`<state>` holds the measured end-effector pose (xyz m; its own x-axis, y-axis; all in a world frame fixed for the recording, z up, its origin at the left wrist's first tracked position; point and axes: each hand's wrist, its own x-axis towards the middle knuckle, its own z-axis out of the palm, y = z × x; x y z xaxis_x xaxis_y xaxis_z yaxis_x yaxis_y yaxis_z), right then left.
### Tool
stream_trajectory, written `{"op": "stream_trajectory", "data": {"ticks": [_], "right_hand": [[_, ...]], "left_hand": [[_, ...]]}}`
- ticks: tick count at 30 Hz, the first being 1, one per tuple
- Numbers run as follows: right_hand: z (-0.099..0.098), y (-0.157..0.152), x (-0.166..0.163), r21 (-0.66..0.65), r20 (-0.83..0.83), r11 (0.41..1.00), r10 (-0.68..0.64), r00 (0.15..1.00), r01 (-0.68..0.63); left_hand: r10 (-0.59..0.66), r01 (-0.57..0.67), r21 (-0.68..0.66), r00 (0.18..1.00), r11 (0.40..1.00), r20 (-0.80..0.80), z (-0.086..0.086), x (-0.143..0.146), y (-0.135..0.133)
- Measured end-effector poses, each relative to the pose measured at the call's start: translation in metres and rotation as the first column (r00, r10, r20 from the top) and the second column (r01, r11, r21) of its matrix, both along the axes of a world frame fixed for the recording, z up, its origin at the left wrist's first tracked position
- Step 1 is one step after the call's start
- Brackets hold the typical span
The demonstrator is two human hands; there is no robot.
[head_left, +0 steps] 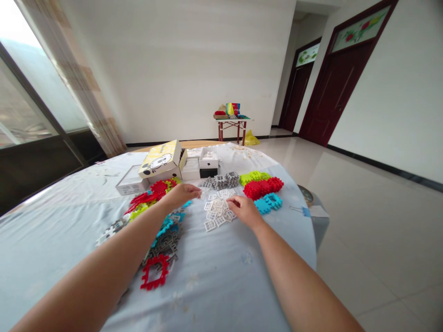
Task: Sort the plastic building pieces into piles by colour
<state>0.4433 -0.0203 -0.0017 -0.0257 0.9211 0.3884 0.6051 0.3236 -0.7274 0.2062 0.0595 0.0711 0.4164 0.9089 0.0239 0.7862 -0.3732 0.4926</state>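
Observation:
A loose pile of small white plastic window-frame pieces [216, 211] lies on the cloth between my hands. My left hand [182, 193] is closed in a pinch just left of the pile's upper part; something pale shows at its fingertips, too small to name. My right hand [244, 210] has its fingertips pinched together at the pile's right edge; whether a piece is between them is hidden. Under and beside my left arm spreads a mixed heap of grey, blue, red and green interlocking blocks [168, 233]. A red square frame block [155, 272] lies at its near end.
Beyond the pile are grey blocks [223, 180]. To the right lie stacked green blocks [255, 176], red blocks [263, 186] and blue blocks [268, 203]. A yellow cartoon box [161, 159] and white boxes [208, 157] stand at the back. The round table's edge curves on the right.

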Motion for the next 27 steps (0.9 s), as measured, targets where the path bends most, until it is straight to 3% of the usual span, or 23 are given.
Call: {"op": "stream_trajectory", "data": {"ticks": [3, 7, 12, 17, 22, 27], "right_hand": [[0.001, -0.001, 0.000, -0.013, -0.003, 1.000, 0.000, 1.000, 0.000], [0.001, -0.001, -0.001, -0.008, -0.002, 1.000, 0.004, 1.000, -0.004], [-0.002, -0.001, -0.002, 0.021, 0.020, 1.000, 0.009, 1.000, -0.009], [-0.003, 0.000, -0.002, 0.022, 0.012, 1.000, 0.014, 1.000, -0.014], [-0.001, -0.001, -0.002, 0.018, 0.005, 1.000, 0.019, 1.000, -0.019], [-0.002, -0.001, -0.003, 0.020, 0.031, 1.000, 0.024, 0.999, -0.024]], "left_hand": [[-0.006, 0.004, 0.040, 0.999, 0.999, 0.040, 0.003, 0.009, 0.004], [0.087, -0.078, 0.127, 0.994, 0.989, -0.066, 0.001, 0.001, 0.012], [0.151, -0.096, 0.198, 0.947, 0.975, -0.283, -0.014, -0.010, 0.005], [0.193, -0.110, 0.241, 0.916, 0.964, -0.352, -0.026, -0.008, -0.003], [0.218, -0.152, 0.274, 0.949, 0.949, -0.229, -0.020, -0.008, -0.004], [0.238, -0.249, 0.207, 0.968, 0.946, 0.077, -0.004, -0.016, -0.014]]}}
